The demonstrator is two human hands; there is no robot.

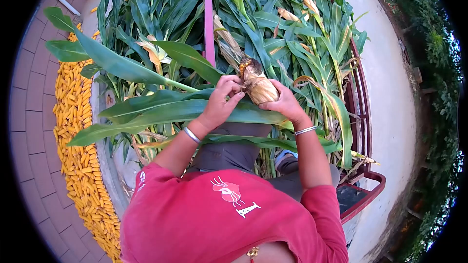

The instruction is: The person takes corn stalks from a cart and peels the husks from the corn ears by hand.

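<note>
An ear of corn [261,89] in dry, pale husk is held above my lap, its dark, shrivelled tip pointing up and away from me. My right hand [285,101] is wrapped round the lower right side of the ear. On the other side my left hand [225,98] has its thumb and fingers pinched together at the husk; the exact strip between them is hard to make out. Beneath both hands lies a green corn stalk with long leaves [180,112], across my knees.
Cut corn stalks [287,34] are heaped in front of me over a cart with a red metal rail [360,102] and a reddish bar [209,24]. Husked yellow cobs [80,131] lie piled along the left, on brick paving [36,117]. Concrete ground [385,68] stretches on the right.
</note>
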